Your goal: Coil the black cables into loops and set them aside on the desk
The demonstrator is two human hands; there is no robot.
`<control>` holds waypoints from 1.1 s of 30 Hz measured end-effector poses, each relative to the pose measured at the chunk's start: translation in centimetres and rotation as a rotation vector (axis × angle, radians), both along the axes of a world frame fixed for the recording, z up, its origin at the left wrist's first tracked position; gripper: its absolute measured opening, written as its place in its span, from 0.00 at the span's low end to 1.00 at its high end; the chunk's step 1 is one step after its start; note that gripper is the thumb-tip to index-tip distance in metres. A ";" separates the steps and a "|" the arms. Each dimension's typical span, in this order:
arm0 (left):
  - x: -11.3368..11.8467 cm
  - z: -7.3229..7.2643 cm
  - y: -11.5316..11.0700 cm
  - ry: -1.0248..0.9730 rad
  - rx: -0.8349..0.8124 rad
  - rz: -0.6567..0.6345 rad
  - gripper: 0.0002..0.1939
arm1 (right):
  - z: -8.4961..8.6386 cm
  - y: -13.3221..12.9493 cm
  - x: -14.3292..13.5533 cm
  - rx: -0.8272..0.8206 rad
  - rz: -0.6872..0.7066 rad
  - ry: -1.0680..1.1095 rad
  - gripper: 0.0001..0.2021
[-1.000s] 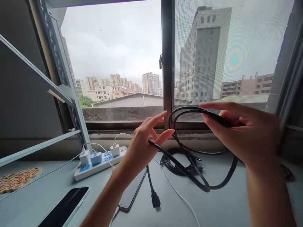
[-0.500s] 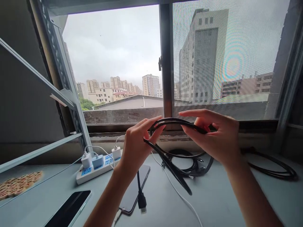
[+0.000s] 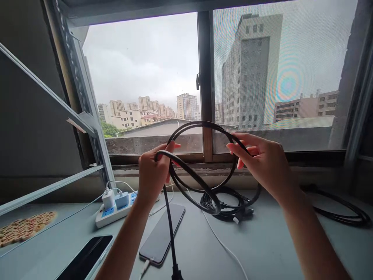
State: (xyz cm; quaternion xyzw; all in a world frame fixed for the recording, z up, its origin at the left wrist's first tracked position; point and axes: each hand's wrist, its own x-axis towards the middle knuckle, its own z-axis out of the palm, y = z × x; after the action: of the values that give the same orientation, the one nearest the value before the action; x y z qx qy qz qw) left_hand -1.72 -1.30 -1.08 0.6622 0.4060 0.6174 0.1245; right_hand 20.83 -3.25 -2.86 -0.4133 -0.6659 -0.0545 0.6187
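- Left hand is clamped on the black cable, thumb pressed over the strands; where they cross at the fingers the view is crowded, so how many turns it grips is hard to say.
- Right hand pinches the same cable between thumb and fingers on the far side of the loops.
- That cable hangs in the air between the two hands, above the table and in front of the window.
- Done so far: a few round turns stand formed, though loose and not lying evenly together.
- Left over: one length drops below the left hand past the grey phone, ending in a plug cut by the bottom edge; it is outside the turns, and no tie shows on them.
- Against half a second ago, the hands are wider apart, the loops are larger and rounder, and the left fingers have closed on the strands.
- The plug hangs lower now, while the coiled cable behind keeps its place on the table.
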 end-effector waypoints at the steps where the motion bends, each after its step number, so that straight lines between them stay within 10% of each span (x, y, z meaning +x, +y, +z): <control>1: -0.1 0.0 0.3 -0.004 -0.016 -0.020 0.19 | 0.0 -0.1 0.1 -0.001 -0.005 0.001 0.18; 12: -2.1 0.2 2.0 -0.099 -0.069 0.049 0.23 | 0.7 1.0 4.3 0.088 -0.061 0.289 0.11; 24: -1.1 -0.5 2.7 -0.080 -0.015 0.074 0.21 | 0.8 1.2 2.5 0.276 0.243 0.447 0.08; 33: -1.5 -0.4 3.0 -0.240 0.024 0.035 0.16 | 0.5 1.4 5.2 0.311 -0.173 0.386 0.09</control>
State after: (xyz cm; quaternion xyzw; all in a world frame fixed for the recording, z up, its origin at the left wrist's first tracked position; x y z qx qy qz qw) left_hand -3.27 1.72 -1.51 0.5778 0.3923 0.6992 0.1532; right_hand 26.06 -1.88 -2.37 -0.3713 -0.4813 -0.1291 0.7835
